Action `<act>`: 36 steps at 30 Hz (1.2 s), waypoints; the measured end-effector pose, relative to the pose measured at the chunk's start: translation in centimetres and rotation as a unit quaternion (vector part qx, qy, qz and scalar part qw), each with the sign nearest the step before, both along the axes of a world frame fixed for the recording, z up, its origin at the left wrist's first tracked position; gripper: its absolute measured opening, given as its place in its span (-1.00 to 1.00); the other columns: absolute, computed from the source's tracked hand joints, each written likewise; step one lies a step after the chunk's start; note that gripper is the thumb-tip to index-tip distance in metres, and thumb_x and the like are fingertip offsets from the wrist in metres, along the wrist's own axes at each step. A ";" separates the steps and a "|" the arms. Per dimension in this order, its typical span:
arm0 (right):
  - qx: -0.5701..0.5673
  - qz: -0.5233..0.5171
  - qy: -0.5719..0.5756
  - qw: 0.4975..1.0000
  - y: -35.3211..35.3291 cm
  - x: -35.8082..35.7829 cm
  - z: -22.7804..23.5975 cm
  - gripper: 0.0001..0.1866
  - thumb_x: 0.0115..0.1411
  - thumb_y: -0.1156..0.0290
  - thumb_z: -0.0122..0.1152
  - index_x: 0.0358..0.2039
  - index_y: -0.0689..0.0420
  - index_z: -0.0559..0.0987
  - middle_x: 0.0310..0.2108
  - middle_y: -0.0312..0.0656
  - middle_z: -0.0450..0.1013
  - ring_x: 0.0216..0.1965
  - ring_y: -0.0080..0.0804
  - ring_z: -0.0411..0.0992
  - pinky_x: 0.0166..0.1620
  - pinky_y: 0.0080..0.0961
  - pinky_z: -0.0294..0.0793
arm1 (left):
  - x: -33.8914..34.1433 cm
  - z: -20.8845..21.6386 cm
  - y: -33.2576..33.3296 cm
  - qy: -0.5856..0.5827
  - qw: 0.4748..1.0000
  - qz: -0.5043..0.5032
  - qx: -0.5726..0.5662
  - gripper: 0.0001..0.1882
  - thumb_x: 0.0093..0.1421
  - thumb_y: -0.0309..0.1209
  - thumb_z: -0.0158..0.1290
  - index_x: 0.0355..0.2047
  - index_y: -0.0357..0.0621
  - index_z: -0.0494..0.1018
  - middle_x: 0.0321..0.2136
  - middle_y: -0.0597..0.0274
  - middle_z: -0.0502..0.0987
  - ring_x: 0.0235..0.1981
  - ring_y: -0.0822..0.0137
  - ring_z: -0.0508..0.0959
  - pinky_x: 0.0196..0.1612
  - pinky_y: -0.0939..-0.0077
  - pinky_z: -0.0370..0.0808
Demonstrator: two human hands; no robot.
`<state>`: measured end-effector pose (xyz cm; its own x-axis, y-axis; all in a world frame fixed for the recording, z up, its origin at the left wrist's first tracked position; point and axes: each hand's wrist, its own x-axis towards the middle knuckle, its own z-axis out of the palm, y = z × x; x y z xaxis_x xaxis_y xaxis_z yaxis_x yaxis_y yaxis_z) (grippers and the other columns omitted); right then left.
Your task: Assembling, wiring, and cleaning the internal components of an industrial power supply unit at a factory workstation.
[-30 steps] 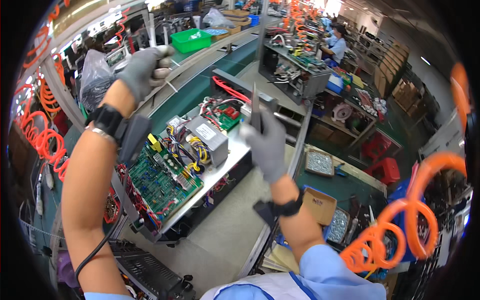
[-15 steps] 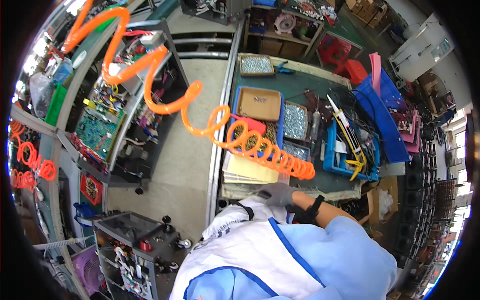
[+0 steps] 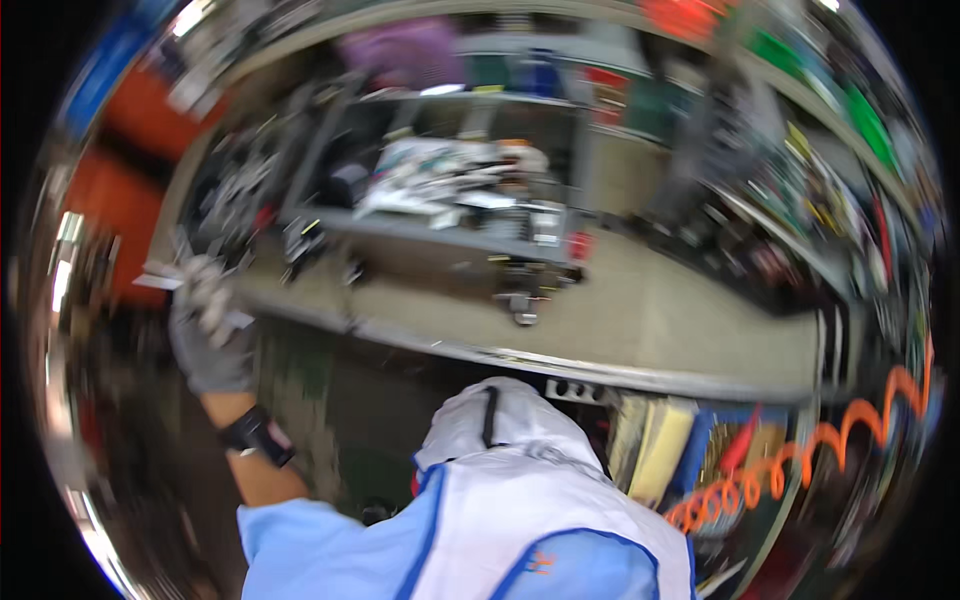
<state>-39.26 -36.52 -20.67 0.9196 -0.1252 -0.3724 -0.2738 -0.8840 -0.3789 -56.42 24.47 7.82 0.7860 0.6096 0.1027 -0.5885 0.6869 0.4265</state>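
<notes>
My left hand (image 3: 212,348), in a grey glove, reaches out at the far left of the view, with a dark strap around its wrist. A pale, lumpy bundle (image 3: 208,292) with thin white ends sits at its fingers, which seem closed around it. Motion blur keeps me from telling what the bundle is. Beyond and beside the hand is a blurred heap of grey parts (image 3: 235,190). My right hand does not show.
A grey cart (image 3: 440,240) loaded with white parts stands ahead on the pale floor (image 3: 640,330). A metal rail (image 3: 560,365) runs along the floor's near edge. At the lower right are yellow sheets (image 3: 662,450), a blue tray (image 3: 692,450) and an orange coiled hose (image 3: 800,460).
My view has swung left, from the bench to the cart. The bench trays are now at the lower right. My left arm has come into view; the gloved right hand has left it.
</notes>
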 end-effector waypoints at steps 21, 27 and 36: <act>-0.080 0.314 0.262 0.909 31.3 2.9 -0.1 -0.70 -0.04 0.27 0.17 -0.27 0.11 0.51 -0.35 0.02 0.47 -0.31 -0.01 0.44 -0.26 -0.22 0.44 | -21.3 -50.9 4.2 0.486 0.799 0.145 -0.322 -0.93 0.23 -0.38 -0.11 -0.30 -0.04 0.30 -0.61 0.19 0.42 -0.70 0.33 0.42 -0.80 0.56 0.22; -0.150 0.165 0.270 0.937 27.0 -1.1 4.4 -0.70 -0.03 0.26 0.17 -0.28 0.11 0.51 -0.36 0.01 0.47 -0.32 -0.02 0.45 -0.28 -0.23 0.44 | -16.8 -56.0 15.2 0.758 0.509 -0.127 0.387 -0.78 0.03 -0.28 0.05 -0.44 -0.16 0.55 -0.36 -0.01 0.55 -0.35 0.04 0.56 -0.34 0.26 0.50; -0.035 0.544 0.310 0.779 13.6 -14.7 5.1 -0.70 -0.02 0.24 0.18 -0.28 0.10 0.52 -0.38 -0.01 0.48 -0.34 -0.04 0.46 -0.30 -0.25 0.45 | -16.4 -57.6 21.3 0.737 0.507 -0.152 0.421 -0.69 0.04 -0.21 0.06 -0.27 -0.10 0.52 -0.24 0.07 0.53 -0.25 0.14 0.52 -0.20 0.36 0.45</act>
<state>-53.91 -22.88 -15.60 0.1415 0.5629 -0.8144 0.5408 -0.7330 -0.4126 -72.84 45.75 -49.77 0.4318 0.6651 -0.6093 0.8735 -0.1398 0.4664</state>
